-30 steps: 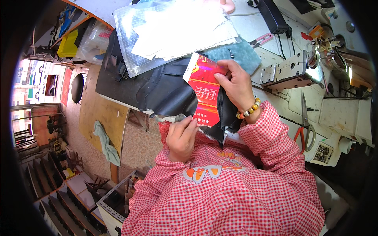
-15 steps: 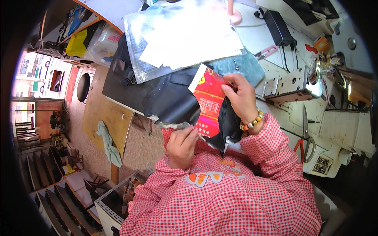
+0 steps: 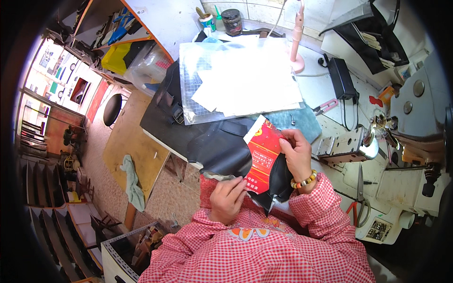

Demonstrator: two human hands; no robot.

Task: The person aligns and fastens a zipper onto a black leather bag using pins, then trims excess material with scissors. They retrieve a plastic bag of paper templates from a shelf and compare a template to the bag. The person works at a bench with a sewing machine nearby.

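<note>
A red printed card (image 3: 262,158) with a pale top edge and cut, curved sides lies tilted over black leather (image 3: 282,175) close to my body. My right hand (image 3: 298,153), a beaded bracelet at its wrist, grips the card's upper right edge, thumb on top. My left hand (image 3: 227,200) has its fingers closed at the card's lower left edge; the fingertips are partly hidden. A larger black leather piece (image 3: 222,148) spreads to the left of the card, over the table edge.
White sheets (image 3: 245,78) cover a cutting mat (image 3: 188,80) ahead. At the right are pink-handled snips (image 3: 325,106), a black power adapter (image 3: 342,78), a sewing machine (image 3: 415,104) and red-handled scissors (image 3: 360,198). A pink lamp stand (image 3: 297,47) rises behind.
The view has tilted up, so more of the far table shows and everything sits lower. My hands keep nearly the same hold on the card.
</note>
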